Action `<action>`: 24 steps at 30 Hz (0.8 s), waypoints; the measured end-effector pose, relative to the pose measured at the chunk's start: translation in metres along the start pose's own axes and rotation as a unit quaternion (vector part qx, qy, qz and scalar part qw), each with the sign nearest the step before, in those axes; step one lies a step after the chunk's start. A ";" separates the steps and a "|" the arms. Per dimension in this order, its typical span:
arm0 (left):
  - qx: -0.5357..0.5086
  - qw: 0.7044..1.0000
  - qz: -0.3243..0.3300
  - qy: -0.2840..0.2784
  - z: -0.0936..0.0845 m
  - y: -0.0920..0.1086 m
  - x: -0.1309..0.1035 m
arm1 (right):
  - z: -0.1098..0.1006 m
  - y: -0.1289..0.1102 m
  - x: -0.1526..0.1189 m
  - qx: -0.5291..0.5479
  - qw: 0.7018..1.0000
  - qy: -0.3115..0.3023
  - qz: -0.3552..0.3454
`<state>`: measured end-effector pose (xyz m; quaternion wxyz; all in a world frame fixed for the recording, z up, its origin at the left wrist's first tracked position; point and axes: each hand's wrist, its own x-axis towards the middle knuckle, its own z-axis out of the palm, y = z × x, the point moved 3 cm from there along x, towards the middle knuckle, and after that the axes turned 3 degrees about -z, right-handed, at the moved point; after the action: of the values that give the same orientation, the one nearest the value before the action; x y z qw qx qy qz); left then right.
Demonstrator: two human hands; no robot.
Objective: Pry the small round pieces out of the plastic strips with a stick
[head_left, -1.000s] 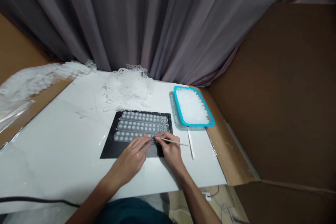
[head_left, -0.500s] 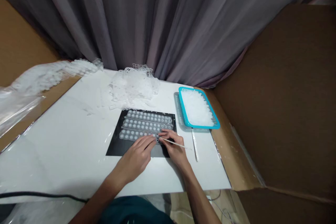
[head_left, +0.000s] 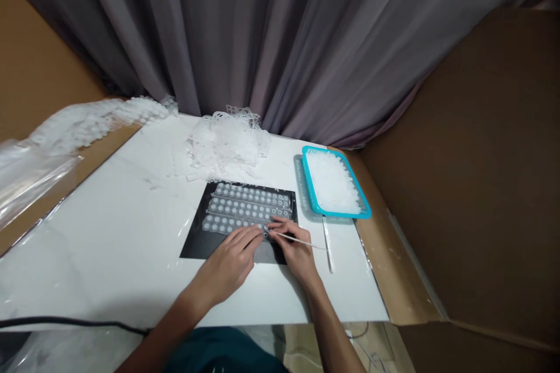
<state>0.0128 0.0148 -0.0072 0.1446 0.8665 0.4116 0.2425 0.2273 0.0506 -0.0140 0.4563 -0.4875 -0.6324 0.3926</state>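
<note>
My right hand [head_left: 297,247] is closed in a pinch around a thin white stick [head_left: 301,240], whose tip points at the right end of the nearest strip. Beside it, my left hand [head_left: 234,256] lies with its fingers stretched out over that same strip, the fingertips close to the stick's tip. The strips of round translucent dots [head_left: 238,208] lie in three bands on a black mat [head_left: 196,247]. Most dots look pale; several at the right end show dark centres. My fingers hide part of the nearest band.
At the right stands a turquoise-rimmed tray [head_left: 310,183] full of small white pieces, with a white flat-handled tool [head_left: 328,247] in front of it. Clear cut-out scraps [head_left: 227,143] are heaped behind the mat. Plastic bags [head_left: 35,178] lie left; cardboard walls [head_left: 472,175] flank the table.
The view has shifted slightly, so the table appears a little further right. Both hands stay at the right end of the nearest strip, and the stick remains in my right hand.
</note>
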 end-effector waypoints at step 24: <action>-0.020 0.999 -0.021 0.017 0.002 -0.001 -0.001 | 0.023 -0.010 -0.007 -0.196 0.975 0.022 -0.105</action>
<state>0.0132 0.0146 -0.0093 0.1603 0.8503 0.4269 0.2626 0.2036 0.0408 -0.0124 0.4045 -0.5067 -0.7347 0.1997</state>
